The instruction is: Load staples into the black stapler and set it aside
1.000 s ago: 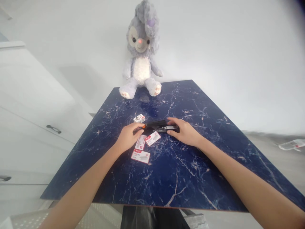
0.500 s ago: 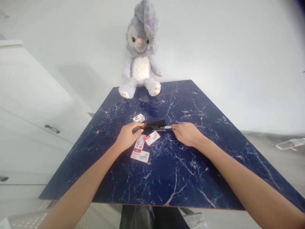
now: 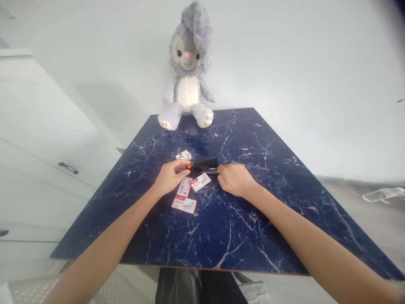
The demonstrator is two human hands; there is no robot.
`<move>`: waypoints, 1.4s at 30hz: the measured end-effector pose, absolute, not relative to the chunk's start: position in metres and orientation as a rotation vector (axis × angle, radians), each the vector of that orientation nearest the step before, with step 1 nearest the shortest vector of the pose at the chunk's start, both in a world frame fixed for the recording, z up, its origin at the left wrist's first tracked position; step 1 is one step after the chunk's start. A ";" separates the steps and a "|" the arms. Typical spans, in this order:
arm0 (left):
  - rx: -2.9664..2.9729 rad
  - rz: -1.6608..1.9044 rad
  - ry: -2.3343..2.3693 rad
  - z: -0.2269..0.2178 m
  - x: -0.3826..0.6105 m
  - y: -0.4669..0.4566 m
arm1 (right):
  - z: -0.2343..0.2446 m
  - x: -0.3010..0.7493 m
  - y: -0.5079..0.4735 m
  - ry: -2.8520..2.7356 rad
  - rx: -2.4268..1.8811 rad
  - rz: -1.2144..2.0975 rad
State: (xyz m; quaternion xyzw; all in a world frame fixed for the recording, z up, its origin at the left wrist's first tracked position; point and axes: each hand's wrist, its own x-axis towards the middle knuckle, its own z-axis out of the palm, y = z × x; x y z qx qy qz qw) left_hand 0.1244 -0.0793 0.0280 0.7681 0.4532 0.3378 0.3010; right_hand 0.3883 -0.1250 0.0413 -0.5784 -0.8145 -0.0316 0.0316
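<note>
Blue marbled tabletop supports a black stapler near 4 packs. Left hand pinches its orange end; right hand curls at the other, grip hidden. Adjustment seems in hand; next needs steady left bracing.

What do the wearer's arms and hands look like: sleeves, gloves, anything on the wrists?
Bare, ungloved left hand and right hand. Left forearm and right forearm show no sleeves, watch or bracelet. Fine skin detail is too blurred to tell.
</note>
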 end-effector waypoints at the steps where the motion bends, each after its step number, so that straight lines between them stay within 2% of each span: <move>1: 2.040 0.900 1.202 0.028 0.125 -0.079 | 0.041 0.388 -0.125 -2.501 -1.772 -0.081; 12: 2.026 0.876 1.243 0.034 0.135 -0.089 | 0.031 0.388 -0.120 -2.201 -1.837 0.202; 15: 2.137 0.813 1.256 0.040 0.140 -0.100 | 0.029 0.391 -0.119 -2.131 -1.843 0.207; 23: 2.277 0.497 0.912 0.054 0.131 -0.106 | 0.029 0.402 -0.122 -2.088 -1.840 0.198; 34: 2.463 0.310 0.912 0.062 0.113 -0.097 | 0.042 0.399 -0.134 -2.064 -1.701 0.232; 39: 2.355 0.282 1.006 0.064 0.098 -0.088 | 0.048 0.391 -0.146 -2.301 -1.438 0.279; 42: 2.244 0.312 1.046 0.062 0.099 -0.087 | 0.048 0.383 -0.155 -2.470 -1.338 0.190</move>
